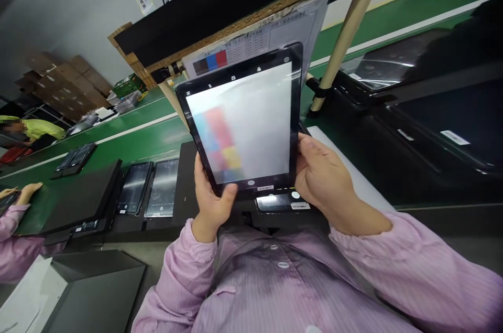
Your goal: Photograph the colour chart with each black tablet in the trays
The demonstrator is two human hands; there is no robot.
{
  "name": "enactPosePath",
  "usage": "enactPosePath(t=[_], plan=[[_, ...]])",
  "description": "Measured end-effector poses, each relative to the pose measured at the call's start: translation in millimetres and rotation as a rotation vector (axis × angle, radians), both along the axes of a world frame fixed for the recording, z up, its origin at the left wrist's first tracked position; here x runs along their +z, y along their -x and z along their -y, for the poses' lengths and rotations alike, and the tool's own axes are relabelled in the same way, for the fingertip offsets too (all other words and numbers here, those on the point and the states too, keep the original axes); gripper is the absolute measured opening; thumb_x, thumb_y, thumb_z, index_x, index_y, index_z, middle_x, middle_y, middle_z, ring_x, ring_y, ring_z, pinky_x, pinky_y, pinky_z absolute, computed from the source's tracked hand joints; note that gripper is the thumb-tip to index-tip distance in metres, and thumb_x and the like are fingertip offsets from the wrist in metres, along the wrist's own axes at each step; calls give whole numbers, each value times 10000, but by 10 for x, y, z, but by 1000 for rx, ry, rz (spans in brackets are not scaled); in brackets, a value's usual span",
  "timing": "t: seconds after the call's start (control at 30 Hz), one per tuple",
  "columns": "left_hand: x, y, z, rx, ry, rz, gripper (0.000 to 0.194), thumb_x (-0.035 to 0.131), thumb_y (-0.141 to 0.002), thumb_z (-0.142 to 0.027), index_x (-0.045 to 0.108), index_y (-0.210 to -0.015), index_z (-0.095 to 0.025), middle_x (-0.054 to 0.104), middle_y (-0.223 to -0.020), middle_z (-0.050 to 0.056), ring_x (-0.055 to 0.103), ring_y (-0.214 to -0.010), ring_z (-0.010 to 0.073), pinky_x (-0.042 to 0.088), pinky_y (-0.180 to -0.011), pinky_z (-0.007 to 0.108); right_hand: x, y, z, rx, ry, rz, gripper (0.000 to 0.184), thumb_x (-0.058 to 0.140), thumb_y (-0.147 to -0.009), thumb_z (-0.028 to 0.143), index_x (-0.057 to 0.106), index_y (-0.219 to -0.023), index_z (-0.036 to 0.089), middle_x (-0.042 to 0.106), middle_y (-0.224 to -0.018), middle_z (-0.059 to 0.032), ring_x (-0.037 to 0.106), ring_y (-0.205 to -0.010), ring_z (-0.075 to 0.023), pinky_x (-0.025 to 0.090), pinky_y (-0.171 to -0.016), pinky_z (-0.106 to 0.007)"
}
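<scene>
Between my two hands a black tablet (259, 123) is held up, its screen lit with a camera view of blurred colour patches on white. My left hand (212, 202) grips its lower left corner, thumb on the front bezel. At the lower right edge my right hand (326, 175) is closed on the tablet, its fingers partly hidden behind it. Behind the tablet hangs a printed sheet (271, 36) with black, blue and red blocks, partly covered by it. Below, another tablet (281, 203) lies on the bench, mostly hidden.
Several tablets (163, 186) lie in dark trays to the left. More dark tablets (451, 107) are at the right. A wooden post (341, 44) supports the shelf (236, 8) over the green conveyor (157, 136). A co-worker's hand (29, 192) is at far left; a grey box (94, 291) stands lower left.
</scene>
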State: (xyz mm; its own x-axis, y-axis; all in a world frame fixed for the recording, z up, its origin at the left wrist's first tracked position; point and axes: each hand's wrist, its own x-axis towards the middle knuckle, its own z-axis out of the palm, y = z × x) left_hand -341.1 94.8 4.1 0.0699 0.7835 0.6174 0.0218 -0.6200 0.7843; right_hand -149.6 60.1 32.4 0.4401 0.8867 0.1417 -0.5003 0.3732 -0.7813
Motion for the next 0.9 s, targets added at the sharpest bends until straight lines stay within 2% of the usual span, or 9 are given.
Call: enactPosePath(t=[0.07,0.17,0.27,0.47,0.7,0.77,0.83,0.9], plan=[[17,4,22,86,-58,-221,1140,849,-721,-479,182,-1612,-236,213,-1668,173,238,-1537,344,223,-1250,497,2,9,6,-14,-2,11,304,715,-877,485,695,-965,195,716,-1077,-73,655,-1131,-233,571,-986,-394],[50,-16,50,216,-31,-387,1346,894,-605,-556,81,-1613,-190,99,-1673,227,127,-1553,402,171,-1249,564,-28,12,9,-5,2,33,287,711,-883,484,698,-920,199,716,-1081,-64,650,-1144,-230,555,-1012,-389],[52,-61,58,272,-15,-448,1389,897,-574,-577,52,-1604,-185,81,-1665,244,88,-1554,421,177,-1238,601,-64,-5,3,27,8,51,273,690,-897,494,697,-931,223,713,-1097,-51,650,-1149,-230,559,-1006,-397],[17,-95,42,310,-67,-526,1332,872,-663,-515,-22,-1599,-200,68,-1658,252,71,-1557,416,200,-1230,617,-100,-49,0,13,101,158,294,659,-876,583,694,-931,296,704,-1119,-34,625,-1194,-246,587,-959,-417],[-15,-77,34,287,-90,-487,1392,875,-617,-611,-11,-1611,-203,80,-1662,249,73,-1559,411,136,-1242,621,-90,-50,-9,40,93,99,308,725,-814,605,705,-904,311,709,-1067,-37,650,-1139,-251,610,-905,-397],[-11,-50,24,221,-75,-414,1311,861,-664,-585,42,-1617,-210,80,-1677,223,83,-1564,386,129,-1255,586,-79,-41,-1,38,78,86,309,738,-809,592,713,-899,297,712,-1048,-43,656,-1127,-250,617,-890,-384],[22,-11,9,71,9,-233,1053,749,-809,-571,151,-1613,-246,146,-1686,168,171,-1558,333,180,-1263,521,-70,-39,23,43,72,81,330,749,-805,581,724,-919,273,715,-1038,-52,663,-1112,-251,621,-884,-379],[86,30,-4,-109,209,36,751,589,-934,-563,293,-1578,-313,280,-1663,99,319,-1514,277,296,-1234,459,-54,-48,63,65,86,102,380,739,-811,596,734,-972,251,717,-1056,-59,667,-1111,-256,618,-903,-395]])
